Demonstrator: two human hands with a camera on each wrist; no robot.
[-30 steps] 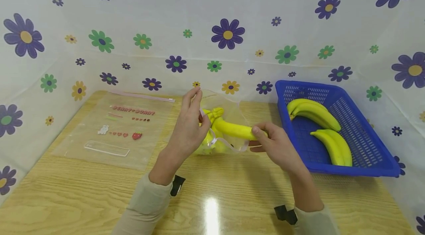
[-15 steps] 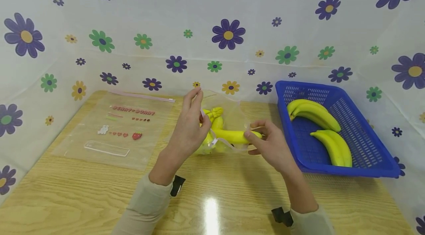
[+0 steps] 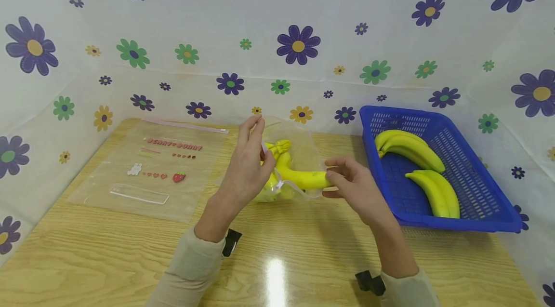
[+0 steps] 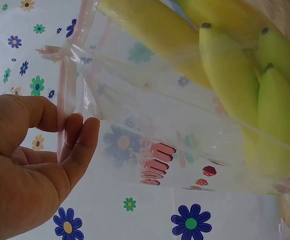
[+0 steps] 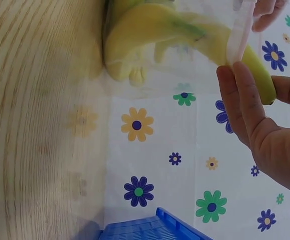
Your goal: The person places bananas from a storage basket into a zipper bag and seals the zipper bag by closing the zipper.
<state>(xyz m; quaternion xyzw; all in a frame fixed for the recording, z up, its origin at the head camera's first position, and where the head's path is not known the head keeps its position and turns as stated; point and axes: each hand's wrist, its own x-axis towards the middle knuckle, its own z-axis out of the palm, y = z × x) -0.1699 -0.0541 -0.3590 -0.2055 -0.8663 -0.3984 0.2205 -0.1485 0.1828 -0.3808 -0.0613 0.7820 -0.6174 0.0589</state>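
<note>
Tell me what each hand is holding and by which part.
The left hand pinches the clear zip bag by its pink zip edge. The right hand grips the end of a banana going into the bag.

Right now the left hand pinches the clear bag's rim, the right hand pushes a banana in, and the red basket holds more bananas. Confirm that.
Not quite: the basket is blue, not red, as the head view shows. The left hand pinches the bag's rim, and the right hand holds the banana.
</note>
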